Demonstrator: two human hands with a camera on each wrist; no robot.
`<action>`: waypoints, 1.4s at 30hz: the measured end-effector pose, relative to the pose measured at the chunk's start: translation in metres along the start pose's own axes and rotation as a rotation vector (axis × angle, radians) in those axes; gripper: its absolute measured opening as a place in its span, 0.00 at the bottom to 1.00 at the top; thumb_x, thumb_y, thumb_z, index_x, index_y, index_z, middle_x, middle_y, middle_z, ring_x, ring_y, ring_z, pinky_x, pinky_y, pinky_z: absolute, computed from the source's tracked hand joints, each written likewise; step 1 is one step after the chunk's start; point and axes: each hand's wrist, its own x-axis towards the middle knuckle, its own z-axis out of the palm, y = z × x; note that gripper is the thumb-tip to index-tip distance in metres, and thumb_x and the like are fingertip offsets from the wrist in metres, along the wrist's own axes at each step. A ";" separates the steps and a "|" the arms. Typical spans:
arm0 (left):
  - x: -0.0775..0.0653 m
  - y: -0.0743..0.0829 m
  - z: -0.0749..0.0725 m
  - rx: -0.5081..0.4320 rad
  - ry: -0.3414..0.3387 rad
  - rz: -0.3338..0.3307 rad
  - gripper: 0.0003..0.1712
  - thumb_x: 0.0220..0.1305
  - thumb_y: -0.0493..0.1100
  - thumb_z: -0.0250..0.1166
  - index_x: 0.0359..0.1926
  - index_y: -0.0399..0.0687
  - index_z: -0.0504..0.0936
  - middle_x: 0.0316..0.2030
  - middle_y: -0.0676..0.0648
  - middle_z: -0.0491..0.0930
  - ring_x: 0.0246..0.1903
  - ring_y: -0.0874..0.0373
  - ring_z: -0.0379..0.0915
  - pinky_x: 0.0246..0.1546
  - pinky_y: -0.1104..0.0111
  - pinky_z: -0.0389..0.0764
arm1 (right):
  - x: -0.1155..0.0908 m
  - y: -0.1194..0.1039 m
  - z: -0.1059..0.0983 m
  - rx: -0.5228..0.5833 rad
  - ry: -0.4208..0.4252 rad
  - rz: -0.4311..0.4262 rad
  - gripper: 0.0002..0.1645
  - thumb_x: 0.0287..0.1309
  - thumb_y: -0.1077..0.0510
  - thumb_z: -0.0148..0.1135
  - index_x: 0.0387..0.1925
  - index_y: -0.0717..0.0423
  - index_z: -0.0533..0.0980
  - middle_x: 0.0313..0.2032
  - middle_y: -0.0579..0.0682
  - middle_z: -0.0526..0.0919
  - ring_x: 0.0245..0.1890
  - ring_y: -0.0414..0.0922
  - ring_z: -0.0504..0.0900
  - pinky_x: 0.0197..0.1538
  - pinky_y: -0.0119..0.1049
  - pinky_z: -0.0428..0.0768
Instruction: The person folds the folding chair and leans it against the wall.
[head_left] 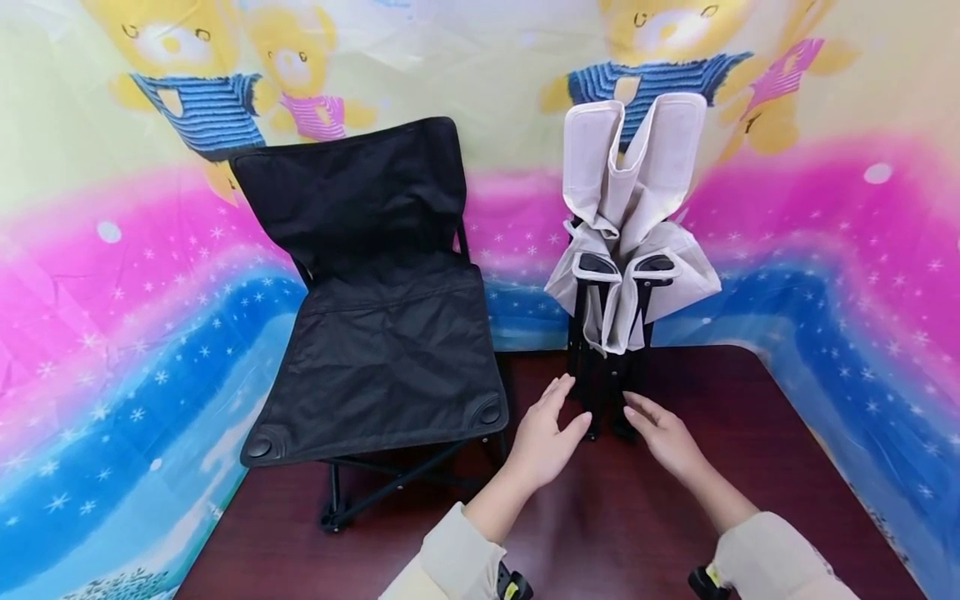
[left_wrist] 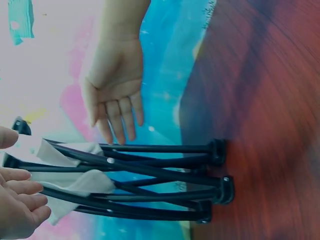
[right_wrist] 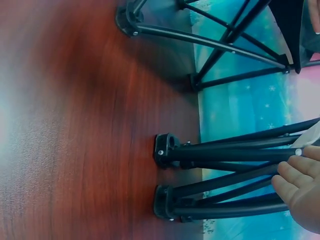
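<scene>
A folded camping chair with off-white fabric [head_left: 671,154] stands upright, its black legs [left_wrist: 165,175] bunched together. My left hand [head_left: 543,437] is just in front of the legs on their left side, fingers extended. On the other side is my right hand [head_left: 663,437], its fingers slightly bent and turned inward. In the left wrist view the right hand [left_wrist: 117,85] shows an empty palm, apart from the legs. The right wrist view has the right hand [right_wrist: 302,187] overlapping the legs; contact cannot be told. Neither hand holds anything.
An unfolded black camping chair [head_left: 390,358] stands to the left, its crossed legs [right_wrist: 210,40] seen in the right wrist view. Both chairs are on a dark red wooden tabletop [head_left: 592,525]. Behind hangs a colourful cloth backdrop [head_left: 847,225] printed with bears.
</scene>
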 end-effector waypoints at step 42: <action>-0.053 -0.039 -0.090 0.290 0.124 0.089 0.32 0.60 0.51 0.52 0.60 0.38 0.61 0.59 0.43 0.60 0.60 0.54 0.49 0.60 0.64 0.48 | -0.015 -0.035 0.016 -0.043 -0.002 -0.207 0.27 0.58 0.50 0.49 0.57 0.58 0.64 0.53 0.61 0.67 0.52 0.58 0.66 0.50 0.54 0.64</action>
